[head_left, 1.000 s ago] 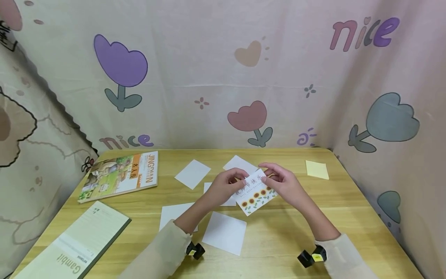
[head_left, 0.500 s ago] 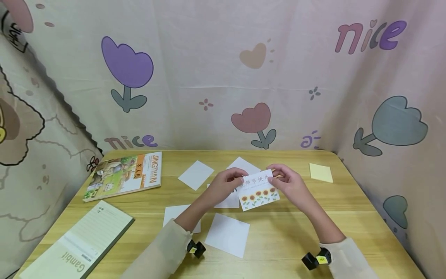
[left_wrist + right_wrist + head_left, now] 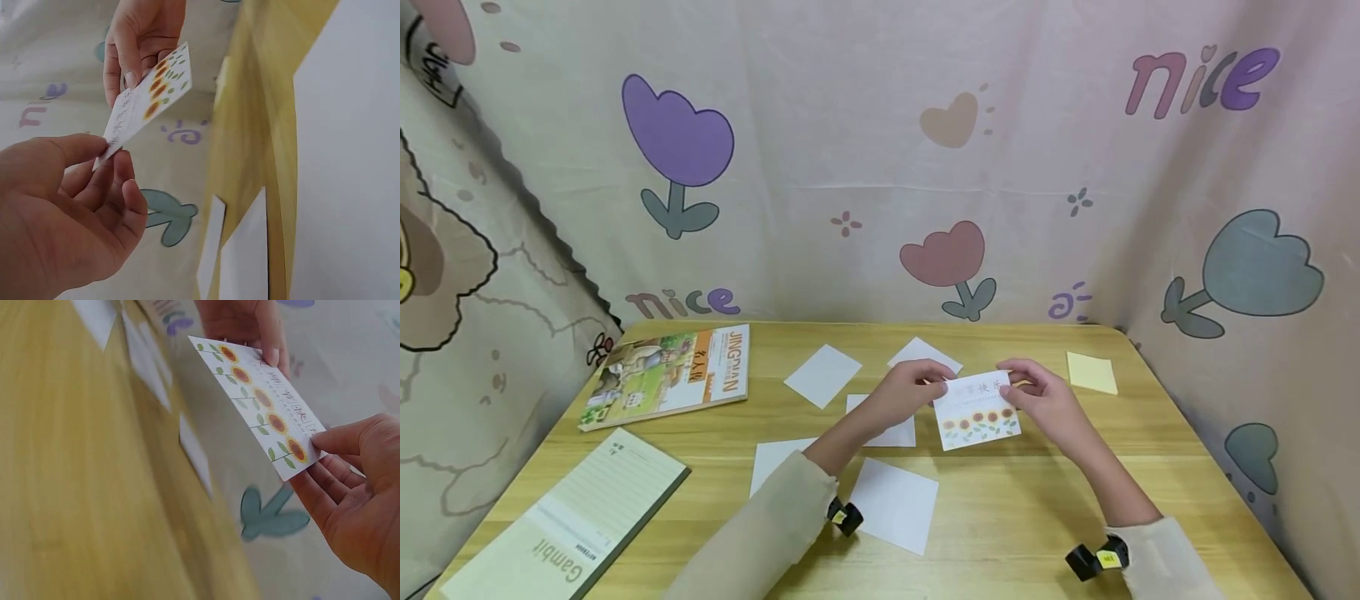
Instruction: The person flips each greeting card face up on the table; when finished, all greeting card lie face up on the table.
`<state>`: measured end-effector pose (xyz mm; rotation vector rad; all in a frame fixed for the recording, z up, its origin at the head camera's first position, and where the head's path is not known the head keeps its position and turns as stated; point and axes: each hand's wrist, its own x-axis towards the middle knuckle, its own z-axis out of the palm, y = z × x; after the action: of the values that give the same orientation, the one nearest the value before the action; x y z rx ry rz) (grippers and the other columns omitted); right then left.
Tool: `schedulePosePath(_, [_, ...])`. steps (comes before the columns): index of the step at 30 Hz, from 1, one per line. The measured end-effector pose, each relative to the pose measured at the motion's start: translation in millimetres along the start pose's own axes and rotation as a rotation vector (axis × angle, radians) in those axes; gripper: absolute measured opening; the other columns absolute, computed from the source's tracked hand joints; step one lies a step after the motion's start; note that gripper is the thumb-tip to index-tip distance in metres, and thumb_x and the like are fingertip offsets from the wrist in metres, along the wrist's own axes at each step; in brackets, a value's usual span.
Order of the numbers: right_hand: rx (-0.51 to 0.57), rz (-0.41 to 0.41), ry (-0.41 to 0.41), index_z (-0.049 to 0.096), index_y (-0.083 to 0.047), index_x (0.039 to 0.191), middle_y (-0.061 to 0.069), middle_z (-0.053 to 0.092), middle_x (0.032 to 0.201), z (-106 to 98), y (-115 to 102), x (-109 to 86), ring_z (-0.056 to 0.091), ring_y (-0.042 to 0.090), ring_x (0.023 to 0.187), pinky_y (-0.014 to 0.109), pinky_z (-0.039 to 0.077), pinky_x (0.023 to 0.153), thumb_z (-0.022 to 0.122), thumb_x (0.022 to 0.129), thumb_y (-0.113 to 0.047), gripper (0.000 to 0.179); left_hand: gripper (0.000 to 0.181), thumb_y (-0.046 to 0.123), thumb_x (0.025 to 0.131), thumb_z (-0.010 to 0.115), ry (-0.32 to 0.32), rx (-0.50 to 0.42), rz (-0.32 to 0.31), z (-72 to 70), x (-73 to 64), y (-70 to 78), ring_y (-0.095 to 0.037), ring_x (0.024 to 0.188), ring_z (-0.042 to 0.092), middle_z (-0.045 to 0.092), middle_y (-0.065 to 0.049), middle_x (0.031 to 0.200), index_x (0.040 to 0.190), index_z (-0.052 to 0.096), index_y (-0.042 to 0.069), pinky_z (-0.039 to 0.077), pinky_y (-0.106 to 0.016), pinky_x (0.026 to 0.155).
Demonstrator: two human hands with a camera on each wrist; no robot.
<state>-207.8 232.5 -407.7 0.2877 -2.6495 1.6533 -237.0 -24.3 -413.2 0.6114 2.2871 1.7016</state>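
A white greeting card (image 3: 977,408) with a row of sunflowers and Chinese characters is held up over the table by both hands. My left hand (image 3: 910,390) pinches its upper left corner between thumb and fingers. At the upper right edge, my right hand (image 3: 1048,404) pinches it the same way. In the right wrist view the card (image 3: 259,403) shows several sunflowers, with the right thumb on its face. The left wrist view has the left hand (image 3: 75,212) gripping one end of the card (image 3: 147,97).
Several white paper squares lie around, including one at the front (image 3: 898,508) and one at the back left (image 3: 822,375). A yellow sticky note (image 3: 1092,372) is at the back right. On the left are a picture book (image 3: 662,375) and a notebook (image 3: 565,521).
The card has turned from a slant to nearly level and shifted a little to the right, with both hands moving along. Both hands keep hold of it.
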Motion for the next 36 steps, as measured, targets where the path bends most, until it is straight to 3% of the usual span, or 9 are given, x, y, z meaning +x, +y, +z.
schedulePosePath(3, [-0.009,0.017,0.002,0.059,-0.003,0.132,0.019,0.061,0.11,-9,14,2.9,0.068,0.018,0.094,0.025,0.057,0.079,0.067,0.097,-0.013,0.037,0.018,0.013,0.096,0.063,-0.046,0.071,-0.005,8.5,15.6,-1.0,-0.014,0.087,0.061,0.07,0.0,0.1,0.111,0.073,0.013,0.057,-0.042,0.081])
schedulePosePath(7, [-0.076,0.036,0.012,0.06,0.0,0.131,0.019,0.061,0.108,-22,33,9.0,0.065,0.017,0.092,0.022,0.055,0.076,0.067,0.096,-0.01,0.037,0.017,0.014,0.096,0.064,-0.103,0.232,-0.001,19.1,38.0,-2.4,-0.01,0.091,0.06,0.069,0.003,0.097,0.11,0.073,0.014,0.051,-0.029,0.077])
schedulePosePath(10, [-0.128,0.036,0.023,0.062,0.001,0.127,0.019,0.061,0.106,-29,46,14.0,0.061,0.018,0.091,0.02,0.052,0.073,0.067,0.096,-0.009,0.033,0.015,0.017,0.097,0.065,-0.133,0.363,-0.018,27.4,55.1,-6.2,-0.009,0.091,0.06,0.068,0.007,0.097,0.109,0.072,0.019,0.048,-0.027,0.077])
schedulePosePath(14, [-0.213,0.019,0.026,0.064,0.002,0.122,0.018,0.064,0.103,-37,61,20.1,0.058,0.018,0.089,0.019,0.049,0.074,0.067,0.096,-0.007,0.028,0.014,0.016,0.097,0.067,-0.186,0.472,-0.027,37.3,73.7,-11.7,-0.007,0.093,0.062,0.069,0.008,0.099,0.109,0.072,0.02,0.049,-0.028,0.08])
schedulePosePath(22, [-0.368,-0.015,0.046,0.067,-0.001,0.114,0.013,0.068,0.099,-49,76,31.5,0.057,0.022,0.09,0.027,0.045,0.079,0.068,0.095,-0.007,0.021,0.016,0.015,0.097,0.067,-0.217,0.576,-0.039,46.4,92.3,-9.6,-0.01,0.1,0.063,0.07,0.004,0.107,0.112,0.072,0.018,0.049,-0.029,0.089])
schedulePosePath(28, [-0.418,-0.001,0.052,0.067,-0.001,0.111,0.014,0.069,0.102,-55,77,37.1,0.06,0.027,0.095,0.037,0.046,0.082,0.068,0.095,-0.01,0.019,0.015,0.015,0.099,0.064,-0.184,0.589,-0.078,45.1,100.1,-8.8,-0.011,0.1,0.062,0.07,0.004,0.109,0.111,0.072,0.019,0.048,-0.033,0.091])
schedulePosePath(36, [-0.444,-0.066,0.009,0.069,-0.002,0.113,0.013,0.069,0.1,-61,88,48.0,0.059,0.026,0.095,0.04,0.046,0.085,0.067,0.096,-0.007,0.018,0.012,0.014,0.098,0.065,-0.142,0.607,-0.088,49.4,106.0,-11.2,-0.01,0.096,0.06,0.07,0.004,0.106,0.106,0.073,0.018,0.048,-0.032,0.09])
